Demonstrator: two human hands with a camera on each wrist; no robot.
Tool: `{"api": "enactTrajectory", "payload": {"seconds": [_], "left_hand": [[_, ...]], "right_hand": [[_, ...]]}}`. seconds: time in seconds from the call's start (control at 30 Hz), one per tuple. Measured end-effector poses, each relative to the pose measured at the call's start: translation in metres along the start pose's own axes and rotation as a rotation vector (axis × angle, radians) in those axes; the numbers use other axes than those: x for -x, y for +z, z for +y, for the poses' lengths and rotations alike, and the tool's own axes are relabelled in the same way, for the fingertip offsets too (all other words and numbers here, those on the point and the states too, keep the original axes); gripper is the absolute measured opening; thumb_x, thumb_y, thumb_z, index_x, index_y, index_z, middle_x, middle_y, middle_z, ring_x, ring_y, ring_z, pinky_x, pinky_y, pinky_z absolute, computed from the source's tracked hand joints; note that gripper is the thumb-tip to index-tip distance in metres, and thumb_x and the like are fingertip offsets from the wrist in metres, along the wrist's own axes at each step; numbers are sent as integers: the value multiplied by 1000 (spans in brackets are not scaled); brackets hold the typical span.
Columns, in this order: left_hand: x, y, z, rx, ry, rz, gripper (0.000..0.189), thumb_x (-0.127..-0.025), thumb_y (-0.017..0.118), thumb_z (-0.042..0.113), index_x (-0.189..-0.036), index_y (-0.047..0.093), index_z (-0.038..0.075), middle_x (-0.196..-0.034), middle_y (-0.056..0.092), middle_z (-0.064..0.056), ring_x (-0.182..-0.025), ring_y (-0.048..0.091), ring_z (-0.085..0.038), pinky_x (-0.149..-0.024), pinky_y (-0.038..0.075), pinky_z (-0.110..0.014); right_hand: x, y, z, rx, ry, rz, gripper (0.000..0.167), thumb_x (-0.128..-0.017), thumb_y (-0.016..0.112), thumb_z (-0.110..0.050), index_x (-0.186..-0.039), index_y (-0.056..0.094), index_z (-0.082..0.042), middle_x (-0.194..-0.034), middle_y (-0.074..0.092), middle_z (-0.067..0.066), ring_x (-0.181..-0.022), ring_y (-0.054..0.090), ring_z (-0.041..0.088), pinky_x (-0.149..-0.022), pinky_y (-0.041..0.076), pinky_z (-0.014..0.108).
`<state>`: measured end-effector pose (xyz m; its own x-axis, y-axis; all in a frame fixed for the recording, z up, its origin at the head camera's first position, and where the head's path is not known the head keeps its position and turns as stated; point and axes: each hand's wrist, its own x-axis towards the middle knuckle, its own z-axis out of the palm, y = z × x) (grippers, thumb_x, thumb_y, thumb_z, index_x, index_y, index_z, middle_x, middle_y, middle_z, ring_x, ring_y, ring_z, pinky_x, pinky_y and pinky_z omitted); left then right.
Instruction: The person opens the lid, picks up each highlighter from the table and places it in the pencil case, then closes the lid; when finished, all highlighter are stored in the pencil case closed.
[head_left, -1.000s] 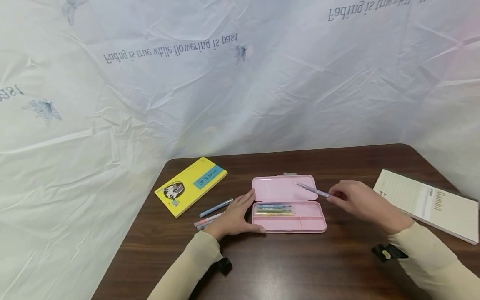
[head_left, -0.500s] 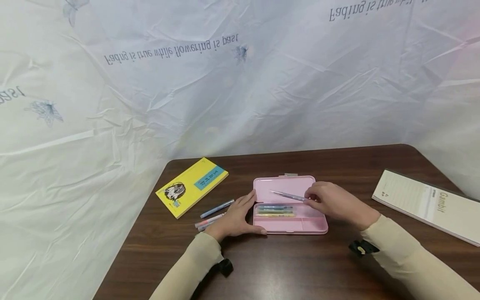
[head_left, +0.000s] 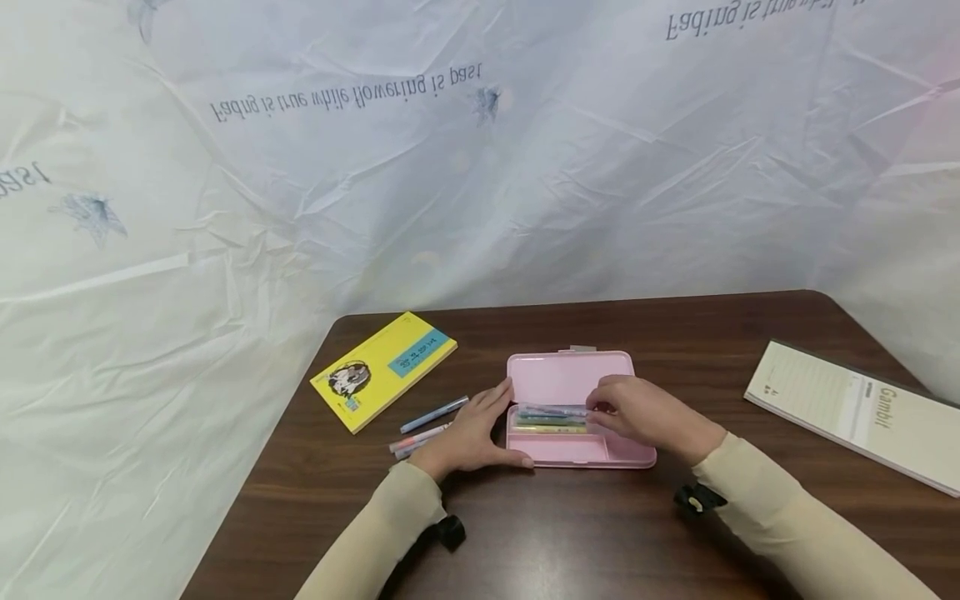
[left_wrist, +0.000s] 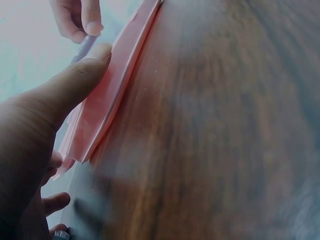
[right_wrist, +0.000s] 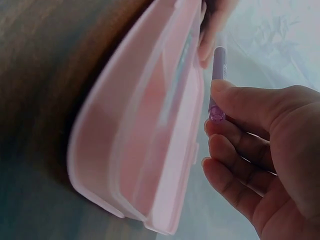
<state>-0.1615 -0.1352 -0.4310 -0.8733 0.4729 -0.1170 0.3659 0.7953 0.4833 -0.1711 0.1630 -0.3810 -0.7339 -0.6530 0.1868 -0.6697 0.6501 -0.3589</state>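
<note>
A pink pencil case (head_left: pixel 570 379) lies opened on the dark wooden table, its lid tipped to the back. Several slim pens (head_left: pixel 551 423) in blue, green and yellow lie in its long rear compartment. My right hand (head_left: pixel 648 417) is over the case's right half, pinching a purple pen (right_wrist: pixel 218 65) between thumb and index finger by its end. In the head view the pen lies over the others, parallel to them. My left hand (head_left: pixel 468 433) rests at the case's left end, fingers spread along the side and thumb (left_wrist: pixel 80 70) at the front edge.
Left of the left hand lie a blue pen (head_left: pixel 433 414) and a pinkish-white pen (head_left: pixel 420 439), with another partly under the wrist. Behind them is a yellow booklet (head_left: pixel 382 371). A cream notebook (head_left: pixel 855 417) lies at the right. A white printed sheet hangs behind the table.
My right hand has moved left with the purple pen, from beside the case to over its rear compartment, and lowered it. My left hand has stayed in place.
</note>
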Motion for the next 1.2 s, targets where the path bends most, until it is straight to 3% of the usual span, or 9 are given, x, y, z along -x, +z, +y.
{"api": "enactTrajectory", "payload": {"seconds": [0.47, 1.2], "left_hand": [[-1, 0, -1, 1, -8, 0, 121, -70, 70, 78, -161, 12, 24, -166, 0, 16, -153, 10, -25, -120, 18, -54], [0, 0, -2, 4, 4, 0, 120, -72, 70, 77, -161, 11, 24, -166, -1, 16, -153, 10, -25, -120, 16, -53]], "right_hand": [[-4, 17, 1, -6, -47, -16, 9, -89, 76, -16, -95, 78, -10, -85, 67, -8, -74, 56, 2, -68, 52, 28], [-8, 23, 2, -36, -33, -42, 10, -91, 74, -18, -97, 78, -11, -85, 65, -10, -74, 54, 2, -69, 51, 27]]}}
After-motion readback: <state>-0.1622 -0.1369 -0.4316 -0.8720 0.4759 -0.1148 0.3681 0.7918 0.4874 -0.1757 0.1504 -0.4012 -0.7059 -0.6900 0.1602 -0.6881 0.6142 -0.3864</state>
